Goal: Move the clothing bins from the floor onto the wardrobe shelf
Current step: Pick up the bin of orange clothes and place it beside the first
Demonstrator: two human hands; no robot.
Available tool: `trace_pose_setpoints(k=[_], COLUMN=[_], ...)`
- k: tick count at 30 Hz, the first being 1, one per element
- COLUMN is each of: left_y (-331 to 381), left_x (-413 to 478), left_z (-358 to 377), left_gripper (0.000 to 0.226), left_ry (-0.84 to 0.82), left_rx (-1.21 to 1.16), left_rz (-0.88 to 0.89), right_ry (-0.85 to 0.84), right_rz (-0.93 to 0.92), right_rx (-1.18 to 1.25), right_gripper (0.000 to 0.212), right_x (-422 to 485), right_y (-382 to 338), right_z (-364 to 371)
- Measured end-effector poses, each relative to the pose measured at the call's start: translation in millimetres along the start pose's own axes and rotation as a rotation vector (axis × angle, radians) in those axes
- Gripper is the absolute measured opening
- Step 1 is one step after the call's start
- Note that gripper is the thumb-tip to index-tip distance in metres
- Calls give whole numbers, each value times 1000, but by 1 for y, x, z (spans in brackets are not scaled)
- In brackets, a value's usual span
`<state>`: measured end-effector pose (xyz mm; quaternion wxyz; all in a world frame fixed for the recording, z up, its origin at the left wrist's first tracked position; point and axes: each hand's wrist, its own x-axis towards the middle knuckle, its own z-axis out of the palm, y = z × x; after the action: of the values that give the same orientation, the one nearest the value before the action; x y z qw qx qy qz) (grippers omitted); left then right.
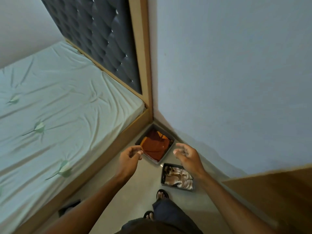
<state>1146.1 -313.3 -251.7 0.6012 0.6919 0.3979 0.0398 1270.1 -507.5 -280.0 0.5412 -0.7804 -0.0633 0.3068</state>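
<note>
both bare hands, left hand (130,155) and right hand (186,155), hover empty with loosely curled fingers above the grey fabric bin of rust-orange clothes (156,146), flanking it.

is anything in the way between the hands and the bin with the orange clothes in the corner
Nothing visible blocks it. The left hand and right hand are open on either side of the orange-clothes bin, with only open air between.

Two grey bins on the floor (121,196) — far bin (166,159) of rust-orange clothes in the corner beside the bed (50,107), near bin (163,174) of pale clothes. Left hand (129,157) and right hand (187,154) above, apart — fingers (179,146) loosely curled, holding nothing.
</note>
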Motion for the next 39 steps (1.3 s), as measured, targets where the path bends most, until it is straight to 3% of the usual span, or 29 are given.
trace_pose_setpoints(k=[11, 19, 25, 27, 29, 31, 35, 39], left_y=[-24, -170, -302, -352, -424, -435, -424, -396], left_x=[187, 399, 540, 587, 640, 655, 650, 630], left_z=[13, 61, 100, 110, 119, 133, 155, 140], left_gripper=[21, 23, 11, 23, 58, 68, 37, 35], left_ry=[-66, -323, -533, -581, -581, -610, -586, -590], left_rx=[147, 518, 881, 940, 987, 978, 837, 794], left_rz=[-168, -277, -210, -249, -247, -251, -337, -329], right_ry=[53, 201, 207, 205, 198, 197, 255, 319], right_rz=[191, 474, 597, 593, 622, 671, 745, 699], right_rx=[4, -59, -207, -283, -332, -305, -181, -199], right_gripper=[36, 37, 43, 47, 52, 58, 59, 55], right_x=[174, 307, 390, 415, 439, 457, 472, 450], right_y=[43, 220, 361, 397, 426, 445, 469, 446], right_z=[60, 123, 175, 188, 197, 202, 210, 206])
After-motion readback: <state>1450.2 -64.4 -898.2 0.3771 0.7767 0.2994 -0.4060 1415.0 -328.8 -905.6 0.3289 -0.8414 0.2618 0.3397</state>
